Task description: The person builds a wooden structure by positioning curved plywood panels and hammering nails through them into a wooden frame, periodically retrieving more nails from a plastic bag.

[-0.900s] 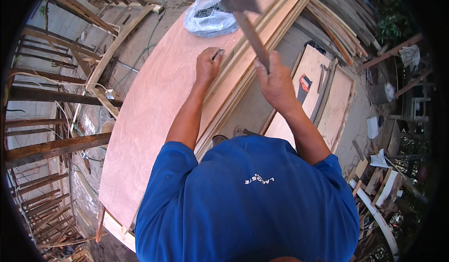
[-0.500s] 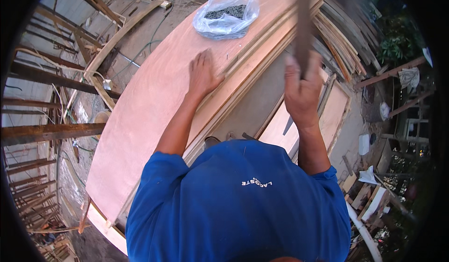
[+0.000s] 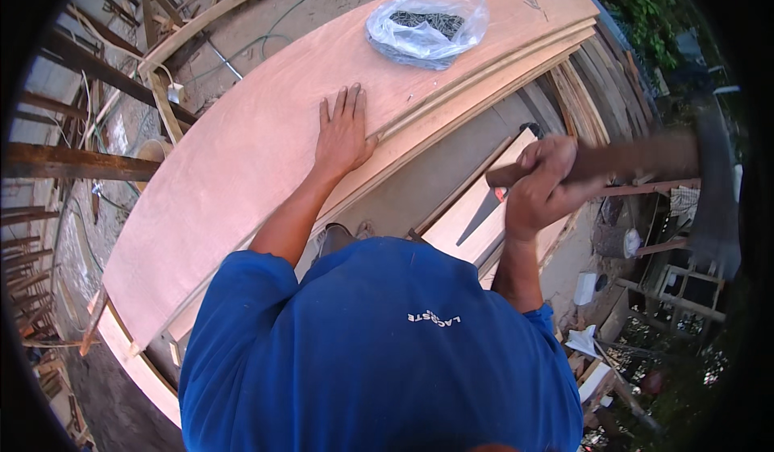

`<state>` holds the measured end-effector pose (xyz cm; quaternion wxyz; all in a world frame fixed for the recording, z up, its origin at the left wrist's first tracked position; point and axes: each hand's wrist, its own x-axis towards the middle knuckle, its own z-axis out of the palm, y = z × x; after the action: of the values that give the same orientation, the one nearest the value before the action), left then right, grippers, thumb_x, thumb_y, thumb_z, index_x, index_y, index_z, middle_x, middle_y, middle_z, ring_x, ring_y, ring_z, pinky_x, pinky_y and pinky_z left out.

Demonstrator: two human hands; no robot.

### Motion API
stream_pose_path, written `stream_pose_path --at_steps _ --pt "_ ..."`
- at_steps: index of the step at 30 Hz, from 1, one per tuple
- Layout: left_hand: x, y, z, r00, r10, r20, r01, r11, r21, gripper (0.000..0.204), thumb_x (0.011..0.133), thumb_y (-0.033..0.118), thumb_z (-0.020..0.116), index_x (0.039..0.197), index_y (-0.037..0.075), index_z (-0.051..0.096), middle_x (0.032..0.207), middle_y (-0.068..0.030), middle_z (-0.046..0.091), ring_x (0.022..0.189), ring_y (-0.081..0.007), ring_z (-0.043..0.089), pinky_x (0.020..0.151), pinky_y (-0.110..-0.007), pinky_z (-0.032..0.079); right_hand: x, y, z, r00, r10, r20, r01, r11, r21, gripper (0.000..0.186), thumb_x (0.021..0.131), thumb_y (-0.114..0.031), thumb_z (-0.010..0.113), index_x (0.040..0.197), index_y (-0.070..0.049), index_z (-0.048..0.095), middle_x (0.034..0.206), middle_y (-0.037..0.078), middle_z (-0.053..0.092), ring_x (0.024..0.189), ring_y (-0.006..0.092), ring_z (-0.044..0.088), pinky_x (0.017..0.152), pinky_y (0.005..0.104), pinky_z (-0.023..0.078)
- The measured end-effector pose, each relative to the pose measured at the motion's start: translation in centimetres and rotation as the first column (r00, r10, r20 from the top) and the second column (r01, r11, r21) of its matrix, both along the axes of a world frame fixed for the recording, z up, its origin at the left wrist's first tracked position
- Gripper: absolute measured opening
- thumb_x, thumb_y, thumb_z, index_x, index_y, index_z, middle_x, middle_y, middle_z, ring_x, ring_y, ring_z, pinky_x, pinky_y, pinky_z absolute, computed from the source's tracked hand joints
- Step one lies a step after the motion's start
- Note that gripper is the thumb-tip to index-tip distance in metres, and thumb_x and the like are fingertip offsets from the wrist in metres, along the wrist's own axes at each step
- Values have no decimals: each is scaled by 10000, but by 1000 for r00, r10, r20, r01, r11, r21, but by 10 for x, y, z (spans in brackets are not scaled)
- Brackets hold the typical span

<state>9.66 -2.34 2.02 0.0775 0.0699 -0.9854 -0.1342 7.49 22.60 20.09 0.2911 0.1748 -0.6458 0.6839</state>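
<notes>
So I'm on the head camera feed here, and the big plywood sheet (image 3: pixel 218 170) fills most of my view. My left hand (image 3: pixel 343 133) is open and palm down on the sheet by its right edge, fingers a little apart, holding nothing. My right hand (image 3: pixel 548 190) is out past that same edge, fingers curled round the wooden handle of a hatchet (image 3: pixel 629 158); how tight, I can't tell. The hatchet is held up in the air to the right of the sheet, its dark head a blur. Toward the far end of the sheet sits a clear plastic bag (image 3: pixel 387 51) of nails (image 3: pixel 431 23), with a few loose nails (image 3: pixel 532 2) beyond it. Right of the sheet, a saw (image 3: pixel 477 220) lies on a pale board (image 3: pixel 449 224), partly covered by my right hand.
</notes>
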Motion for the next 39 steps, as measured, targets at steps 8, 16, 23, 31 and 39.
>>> stream_pose_path --at_steps 8,16,23,31,39 --pt "-6 0 0 1000 10 26 -11 1000 18 1011 872 355 763 1633 -34 224 1715 -187 249 1585 -371 238 1278 -625 155 -18 42 -115 909 -134 395 -266 542 797 352 1023 -192 639 1248 36 493 888 307 704 853 517 697 760 545 542" --pt "-9 4 6 1000 -10 9 10 999 53 1038 862 364 784 1639 -24 216 1728 -166 228 1603 -355 201 1288 -619 113 -2 13 -137 917 -145 371 -121 787 605 232 1020 -170 615 1151 -8 512 750 229 616 680 424 595 670 495 508" --pt "2 -2 4 998 70 3 -70 997 39 1060 862 359 788 1648 -23 188 1734 -173 219 1610 -363 179 1288 -626 101 7 -9 -41 989 9 149 -100 782 615 221 1028 -143 635 1167 -14 522 867 258 681 750 470 677 671 487 531" --pt "-4 9 4 999 30 19 -31 999 44 1064 863 360 783 1649 -19 175 1728 -174 233 1607 -361 186 1294 -616 95 -8 28 -148 918 -145 369 -252 507 824 282 983 -150 660 1184 -15 515 907 357 668 871 581 649 719 633 503" --pt "-9 3 4 999 12 -45 -9 999 53 1053 850 360 791 1648 7 200 1716 -173 265 1602 -357 203 1294 -606 107 -6 4 -113 897 -157 413 -234 625 745 293 1003 -171 632 1190 -1 484 855 347 674 787 572 654 712 646 494"
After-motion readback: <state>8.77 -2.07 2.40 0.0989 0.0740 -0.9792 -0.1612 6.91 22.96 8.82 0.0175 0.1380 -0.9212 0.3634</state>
